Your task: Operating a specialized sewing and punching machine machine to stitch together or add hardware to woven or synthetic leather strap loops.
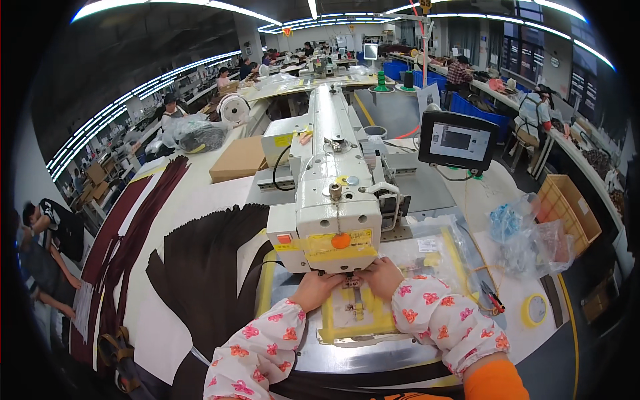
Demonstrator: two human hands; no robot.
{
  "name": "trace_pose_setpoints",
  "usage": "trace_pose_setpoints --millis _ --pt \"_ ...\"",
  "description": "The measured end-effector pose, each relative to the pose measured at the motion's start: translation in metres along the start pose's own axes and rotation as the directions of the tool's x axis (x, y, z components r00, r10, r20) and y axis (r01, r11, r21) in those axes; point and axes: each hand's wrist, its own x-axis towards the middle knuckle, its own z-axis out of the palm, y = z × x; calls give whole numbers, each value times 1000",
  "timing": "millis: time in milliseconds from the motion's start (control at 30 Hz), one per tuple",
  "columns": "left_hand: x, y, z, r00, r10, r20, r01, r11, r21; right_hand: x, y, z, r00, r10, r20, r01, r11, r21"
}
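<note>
Looked out from head height, above and behind left hand [317,290] and right hand [381,278], angled down onto the table [141,283] and forward along the white sewing machine [333,173]. Covered a wide fisheye circle, bending ceiling lights [561,10] near the upper rim. Showed floral sleeves [440,313] close at the lower edge, yet reached the far wall [347,31].

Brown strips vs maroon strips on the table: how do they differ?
Brown strips look darker; maroon strips look redder. Brown strips fan out wide; maroon strips lie in narrower bundles. Brown strips sit nearer the sewing machine; maroon strips lie farther left. Both are on the white table.
</note>
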Motion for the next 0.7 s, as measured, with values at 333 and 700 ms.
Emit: trace_pose_setpoints --millis 333,700 --pt "-3 -11 -11 995 -48 90 12 933 359 -4 -2 7 998 57 -13 -56 994 98" --pt "-40 -99 -103 734 -490 471 480 864 150 -12 -10 -2 996 86 30 -91 938 335"
